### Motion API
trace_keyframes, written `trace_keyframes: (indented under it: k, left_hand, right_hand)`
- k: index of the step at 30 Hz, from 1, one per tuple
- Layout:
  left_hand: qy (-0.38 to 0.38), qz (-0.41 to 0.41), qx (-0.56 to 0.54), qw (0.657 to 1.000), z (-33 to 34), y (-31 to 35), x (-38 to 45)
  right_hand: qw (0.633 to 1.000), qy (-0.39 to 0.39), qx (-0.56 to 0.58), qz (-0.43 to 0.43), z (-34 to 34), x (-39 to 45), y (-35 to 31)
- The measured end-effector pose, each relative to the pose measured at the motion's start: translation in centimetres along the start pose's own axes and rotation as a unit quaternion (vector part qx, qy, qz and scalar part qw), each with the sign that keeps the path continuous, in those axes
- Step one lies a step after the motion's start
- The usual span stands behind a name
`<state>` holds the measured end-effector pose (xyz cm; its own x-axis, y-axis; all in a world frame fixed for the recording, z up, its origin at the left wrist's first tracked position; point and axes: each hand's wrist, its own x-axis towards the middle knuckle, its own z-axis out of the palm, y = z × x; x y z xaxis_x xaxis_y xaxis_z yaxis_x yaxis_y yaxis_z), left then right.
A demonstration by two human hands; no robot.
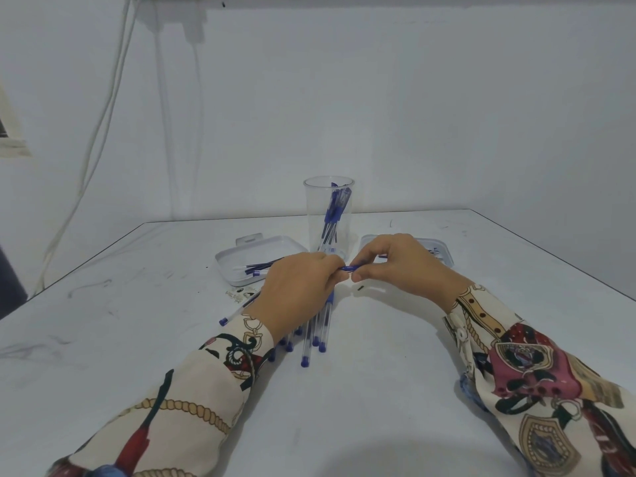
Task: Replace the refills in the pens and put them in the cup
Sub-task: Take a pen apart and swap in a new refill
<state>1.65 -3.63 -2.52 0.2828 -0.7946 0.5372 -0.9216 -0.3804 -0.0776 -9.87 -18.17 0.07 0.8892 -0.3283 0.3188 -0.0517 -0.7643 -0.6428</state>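
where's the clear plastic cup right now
In the head view, the tall clear plastic cup stands upright at the table's centre, just beyond both hands, between the two shallow white plastic trays, with blue-capped pens inside.

Wall: plain white wall [413,98] fills the far side, faint grey streaks and shadows running down it at far left-centre.
Cables: white cables [103,125] hang down the wall at left, dropping behind the table's left edge.
Table: white table [378,390], scuffed, dark smudges and scratch marks mostly on the left half; far edge meets the wall.
Left edge: pale framed patch [10,132] on the wall at far left, partly cut off; can't tell what it is.
Light: even, soft, bluish cast; soft shadow on the near table edge.
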Motion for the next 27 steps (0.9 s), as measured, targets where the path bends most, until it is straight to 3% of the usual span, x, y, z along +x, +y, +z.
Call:
trace_keyframes:
  k: [5, 14, 27]
  left_hand:
    - [-0.049, -0.006, -0.001, 0.999, 0.3, 0.5, 0.4]
    - [0.029, 0.062, 0.004, 0.998, 0.5, -0.4, -0.4]
    - [0.079, 0.083, 0.019, 0.993, 0.0, -0.9, -0.3]
  right_hand:
    - [1.000, -0.004, -0.003, 0.003, 0.2, 0.0, -0.1]
    - [1.000, -0.002, 0.005, 0.001, 0.2, -0.1, -0.2]
    - [1.000, 0.001, 0.013, -0.001, 0.0, 0.0, -0.1]
